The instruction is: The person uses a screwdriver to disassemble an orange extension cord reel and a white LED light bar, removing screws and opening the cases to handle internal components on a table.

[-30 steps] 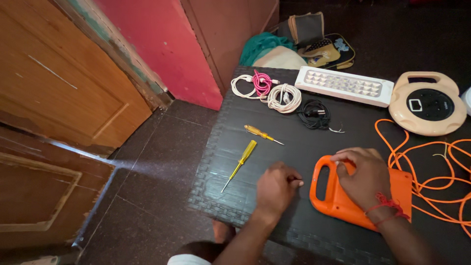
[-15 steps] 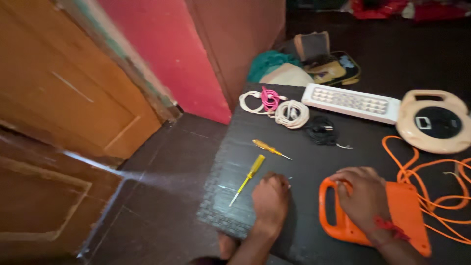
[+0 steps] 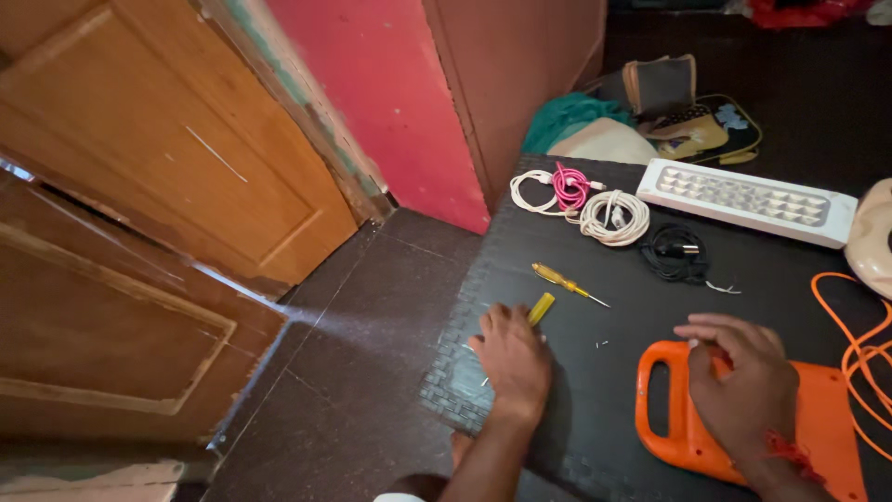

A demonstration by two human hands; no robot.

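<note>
The yellow screwdriver (image 3: 540,308) lies on the black mat (image 3: 595,390) near its left edge, and most of its length is covered by the left hand (image 3: 511,358). Only the yellow handle end pokes out past the fingers, and a thin bit of shaft shows beneath the palm. The left hand lies palm down over it with fingers curled; it seems to be closing on the tool, though the grip itself is hidden.

Just beyond, toward the mat's middle, a second, smaller screwdriver (image 3: 567,283) with an amber handle lies at a slant, apart from the hand.

The right hand (image 3: 743,386) rests flat and loose on the orange casing (image 3: 827,432), which sits at the mat's near right part; its fingers reach over the casing's handle slot, clamped on nothing.

An orange cable (image 3: 859,353) loops along the mat's right edge beside the casing. Farther back lie a coiled black cord (image 3: 671,252), a coiled white cable (image 3: 613,217), and a pink cable (image 3: 568,187) bundled with another white one near the far left corner. A long white lamp panel (image 3: 748,200) lies across the far right part.

Left of the mat is dark tiled floor (image 3: 344,372), then a wooden door (image 3: 158,186) and a red wall (image 3: 390,102).
</note>
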